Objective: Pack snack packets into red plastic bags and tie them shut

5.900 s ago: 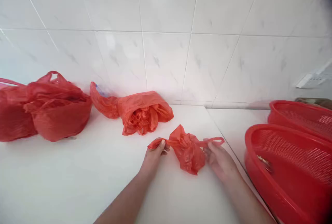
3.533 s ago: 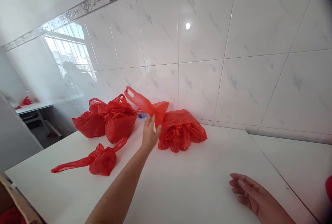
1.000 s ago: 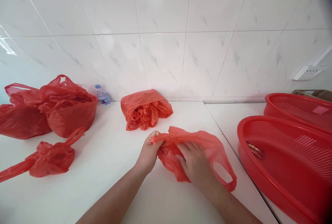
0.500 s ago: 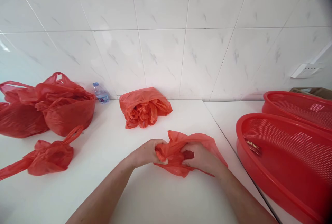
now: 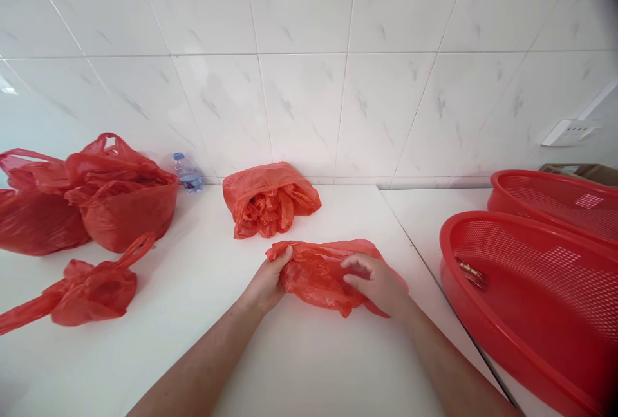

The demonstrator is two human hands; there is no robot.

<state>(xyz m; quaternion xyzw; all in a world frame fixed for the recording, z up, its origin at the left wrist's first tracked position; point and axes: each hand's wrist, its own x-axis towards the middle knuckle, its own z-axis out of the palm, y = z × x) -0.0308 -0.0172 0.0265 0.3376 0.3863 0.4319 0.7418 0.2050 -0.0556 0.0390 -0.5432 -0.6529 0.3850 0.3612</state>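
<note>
Pinching the red bag [image 5: 316, 282] in your left hand [image 5: 269, 285], keep it steady; smooth gently with your right hand [image 5: 382, 285], its fingers loosely apart.

left hand [image 5: 268, 282]: bare | right hand [image 5: 375, 283]: bare | left forearm [image 5: 205, 343]: bare | right forearm [image 5: 447, 349]: bare
</note>
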